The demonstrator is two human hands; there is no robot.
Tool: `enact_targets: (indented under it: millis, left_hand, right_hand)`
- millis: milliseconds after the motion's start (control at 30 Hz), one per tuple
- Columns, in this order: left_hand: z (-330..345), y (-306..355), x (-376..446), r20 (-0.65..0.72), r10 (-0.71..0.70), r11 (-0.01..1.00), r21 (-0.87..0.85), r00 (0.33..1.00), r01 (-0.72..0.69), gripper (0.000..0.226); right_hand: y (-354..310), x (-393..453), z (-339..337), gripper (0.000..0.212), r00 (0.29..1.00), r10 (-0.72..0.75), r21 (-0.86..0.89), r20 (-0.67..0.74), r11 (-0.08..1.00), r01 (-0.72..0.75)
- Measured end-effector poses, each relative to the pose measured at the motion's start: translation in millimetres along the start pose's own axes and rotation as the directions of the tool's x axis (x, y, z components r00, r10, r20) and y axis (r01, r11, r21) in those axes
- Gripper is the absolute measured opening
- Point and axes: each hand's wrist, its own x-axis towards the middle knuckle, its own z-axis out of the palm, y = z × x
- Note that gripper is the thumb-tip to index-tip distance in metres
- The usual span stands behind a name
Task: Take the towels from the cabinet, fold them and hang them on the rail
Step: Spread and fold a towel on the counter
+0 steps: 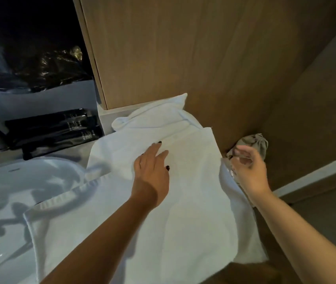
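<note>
While the left hand (pixel 152 171) presses it, the towel (pixel 183 201) lies flat.

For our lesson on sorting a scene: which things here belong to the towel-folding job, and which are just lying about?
Belong to the job:
white towel, spread on the counter
left hand, flat on the towel
right hand, by the towel's right edge

Just lying about:
grey cloth bundle
black sachets
white basin
wooden panel
</note>
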Motion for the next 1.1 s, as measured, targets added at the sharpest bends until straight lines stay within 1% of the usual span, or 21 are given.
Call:
enact_targets:
  millis: [33,100,133,167,200,233,300,367,433,500,567,600,667,700,767,833,867,967,1000,1100]
  left_hand:
    - [1,13,1,0.071,0.032,0.998,0.048,0.997,-0.035,0.053]
    - [2,39,6,0.247,0.079,0.978,0.167,0.966,-0.123,0.064]
    - [6,50,9,0.329,0.060,0.960,0.240,0.942,-0.145,0.066]
    - [10,59,11,0.381,0.028,0.937,0.311,0.924,-0.157,0.068]
    - [17,65,13,0.401,0.010,0.914,0.369,0.916,-0.171,0.070]
    - [24,68,13,0.401,0.006,0.896,0.404,0.916,-0.182,0.071]
    - [35,69,14,0.328,0.016,0.899,0.409,0.945,-0.157,0.073]
    - [42,70,14,0.274,0.042,0.931,0.337,0.961,-0.137,0.073]
    - [46,75,18,0.298,0.004,0.938,0.329,0.955,-0.107,0.075]
    - [51,80,22,0.312,-0.034,0.926,0.367,0.949,-0.087,0.083]
    - [56,81,23,0.315,-0.045,0.921,0.380,0.948,-0.082,0.090]
    - [60,80,22,0.312,-0.043,0.922,0.378,0.949,-0.083,0.092]
    - [65,77,21,0.303,-0.033,0.912,0.398,0.952,-0.095,0.094]
    - [67,77,21,0.312,-0.044,0.904,0.416,0.949,-0.094,0.095]
    - [71,78,22,0.317,-0.073,0.894,0.441,0.946,-0.078,0.098]
    - [72,78,23,0.299,-0.076,0.892,0.446,0.951,-0.069,0.098]
    - [71,77,24,0.288,-0.068,0.891,0.448,0.955,-0.071,0.097]
    - [70,73,23,0.275,-0.034,0.883,0.459,0.961,-0.100,0.096]
    - [70,73,24,0.282,-0.032,0.883,0.458,0.959,-0.105,0.096]
    - [73,80,27,0.285,-0.098,0.899,0.435,0.953,-0.037,0.102]
  right_hand:
    - [13,-8,-11,0.032,1.000,0.017,-0.021,-0.015,1.000,-0.017]
    - [40,-21,-32,0.026,0.993,0.117,-0.002,-0.032,0.993,-0.117]
    - [51,-27,-42,0.023,0.982,0.187,0.010,-0.021,0.982,-0.187]
    - [60,-34,-50,0.018,0.967,0.253,0.011,0.003,0.967,-0.253]
    - [68,-40,-56,0.014,0.952,0.302,-0.008,0.037,0.953,-0.302]
    - [76,-46,-63,0.011,0.938,0.338,-0.033,0.074,0.941,-0.337]
    - [89,-57,-72,0.010,0.907,0.397,-0.069,0.142,0.918,-0.391]
    - [99,-65,-80,0.017,0.878,0.420,-0.095,0.228,0.908,-0.409]
    - [105,-72,-89,0.024,0.836,0.442,-0.100,0.325,0.895,-0.434]
    - [108,-78,-96,0.027,0.773,0.484,-0.065,0.410,0.861,-0.505]
    - [112,-82,-102,0.020,0.709,0.526,-0.046,0.470,0.817,-0.575]
    - [115,-83,-104,0.016,0.688,0.537,-0.047,0.489,0.803,-0.594]
    - [122,-83,-111,0.015,0.668,0.538,-0.117,0.515,0.816,-0.567]
    - [125,-83,-114,0.021,0.672,0.516,-0.166,0.531,0.841,-0.515]
    - [128,-80,-119,0.035,0.704,0.452,-0.271,0.548,0.892,-0.362]
    - [128,-74,-126,0.038,0.749,0.417,-0.351,0.515,0.900,-0.259]
    - [128,-70,-131,0.034,0.772,0.396,-0.355,0.498,0.905,-0.235]
    - [135,-51,-149,0.021,0.803,0.367,-0.365,0.470,0.909,-0.201]
    - [135,-43,-155,0.019,0.821,0.348,-0.344,0.451,0.917,-0.200]
    - [136,-22,-169,0.014,0.873,0.305,-0.254,0.380,0.942,-0.219]
